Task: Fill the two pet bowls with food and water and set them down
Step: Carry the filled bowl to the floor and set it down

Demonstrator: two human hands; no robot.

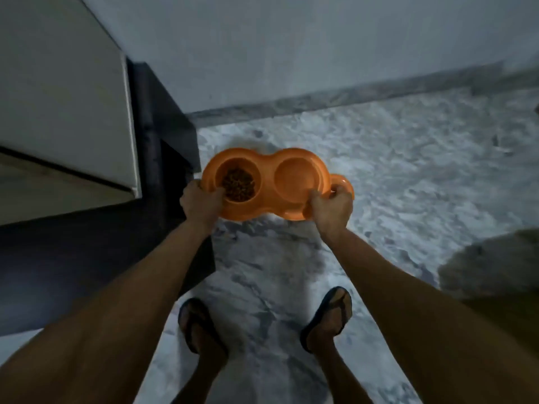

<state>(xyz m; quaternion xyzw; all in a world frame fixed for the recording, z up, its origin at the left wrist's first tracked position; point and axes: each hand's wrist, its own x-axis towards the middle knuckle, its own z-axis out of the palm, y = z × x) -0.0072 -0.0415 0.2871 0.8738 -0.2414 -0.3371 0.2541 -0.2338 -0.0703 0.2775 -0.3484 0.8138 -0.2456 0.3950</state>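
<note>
An orange double pet bowl (267, 182) is held level above the marble floor, in the middle of the view. Its left well holds brown dry food (237, 185). Its right well (296, 176) looks smooth and orange; I cannot tell whether water is in it. My left hand (201, 204) grips the bowl's left near rim. My right hand (331, 211) grips the right near rim, next to a small orange tab or cup (342, 185) at that end. My two feet in dark flip-flops stand below.
A pale cabinet or appliance (64, 112) with a dark base (163, 135) stands at the left. A white wall with a grey skirting (350, 94) runs across the back. A dim greyish object (490, 266) sits at the right edge. Grey-veined marble floor (408, 170) lies beyond the bowl.
</note>
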